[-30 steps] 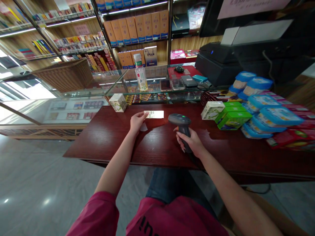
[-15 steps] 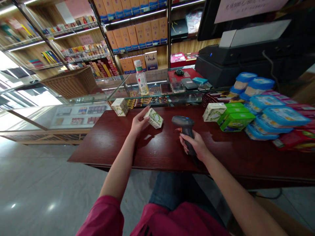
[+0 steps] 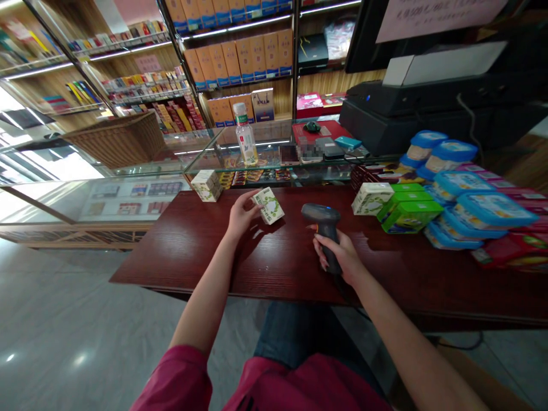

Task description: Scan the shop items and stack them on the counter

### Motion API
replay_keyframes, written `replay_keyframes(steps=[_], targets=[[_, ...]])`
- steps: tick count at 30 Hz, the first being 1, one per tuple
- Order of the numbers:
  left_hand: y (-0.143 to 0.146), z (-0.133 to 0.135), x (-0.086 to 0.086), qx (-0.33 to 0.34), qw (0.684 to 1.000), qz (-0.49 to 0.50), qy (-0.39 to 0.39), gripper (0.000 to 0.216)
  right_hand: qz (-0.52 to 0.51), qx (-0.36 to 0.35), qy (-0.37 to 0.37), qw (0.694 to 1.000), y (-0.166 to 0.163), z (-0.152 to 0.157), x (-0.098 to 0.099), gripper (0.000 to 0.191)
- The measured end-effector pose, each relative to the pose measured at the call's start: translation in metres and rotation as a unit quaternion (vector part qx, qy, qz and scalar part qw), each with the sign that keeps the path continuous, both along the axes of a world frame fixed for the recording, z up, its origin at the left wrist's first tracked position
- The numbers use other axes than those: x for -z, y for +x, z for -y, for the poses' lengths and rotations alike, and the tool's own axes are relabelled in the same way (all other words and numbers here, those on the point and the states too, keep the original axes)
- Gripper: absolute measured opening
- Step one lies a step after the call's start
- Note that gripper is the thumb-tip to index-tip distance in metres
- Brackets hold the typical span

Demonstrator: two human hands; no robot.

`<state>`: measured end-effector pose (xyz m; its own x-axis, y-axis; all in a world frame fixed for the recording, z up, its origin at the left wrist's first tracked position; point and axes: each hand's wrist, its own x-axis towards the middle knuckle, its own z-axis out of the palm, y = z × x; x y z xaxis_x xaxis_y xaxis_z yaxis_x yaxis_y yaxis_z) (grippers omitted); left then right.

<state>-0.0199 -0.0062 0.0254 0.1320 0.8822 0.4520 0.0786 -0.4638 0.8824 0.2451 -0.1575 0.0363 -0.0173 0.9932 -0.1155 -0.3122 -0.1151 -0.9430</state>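
Observation:
My left hand (image 3: 240, 214) grips a small white box with a green pattern (image 3: 269, 205), tilted just above the dark red wooden counter (image 3: 205, 251). My right hand (image 3: 338, 257) is closed round the handle of a dark grey barcode scanner (image 3: 323, 225), whose head points toward the box. A matching white box (image 3: 206, 185) stands at the counter's far left edge. Another white box (image 3: 370, 198) sits right of the scanner beside green boxes (image 3: 409, 208).
Blue-lidded packs (image 3: 462, 194) and red packets (image 3: 509, 251) are piled at the right. Behind the counter runs a glass display case (image 3: 180, 165) with a bottle (image 3: 245, 134) on top, a black till (image 3: 411, 108), a wicker basket (image 3: 122, 140) and stocked shelves.
One second ago the left hand showed the box's bright barcode face to the scanner; since then it has turned the box so its patterned side shows. The right hand has held the scanner in place.

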Motion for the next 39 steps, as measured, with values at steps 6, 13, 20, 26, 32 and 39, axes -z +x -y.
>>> replay_keyframes(steps=[6, 13, 20, 26, 32, 39], targets=[[-0.003, 0.011, -0.009, 0.058, 0.998, 0.009, 0.019, 0.051, 0.009, -0.009, -0.006, 1.0, -0.001, -0.001, 0.0, 0.058], [0.006, 0.012, -0.01, 0.063, 0.995, -0.008, 0.075, 0.044, -0.009, -0.011, -0.002, 1.0, -0.001, 0.001, -0.005, 0.059], [-0.01, 0.019, -0.021, 0.096, 0.99, -0.091, 0.055, 0.05, -0.018, -0.015, -0.008, 1.0, 0.001, 0.0, -0.004, 0.057], [0.033, 0.024, 0.008, -0.101, 0.988, -0.06, 0.099, 0.113, -0.022, -0.012, -0.016, 1.0, 0.001, -0.001, -0.005, 0.056], [0.044, 0.02, 0.024, -0.234, 0.971, -0.039, 0.014, 0.088, -0.021, -0.017, -0.02, 0.999, 0.001, 0.0, -0.007, 0.057], [0.002, 0.025, 0.019, -0.293, 0.954, -0.049, -0.039, 0.06, -0.023, -0.008, -0.049, 0.999, 0.003, 0.001, -0.005, 0.054]])
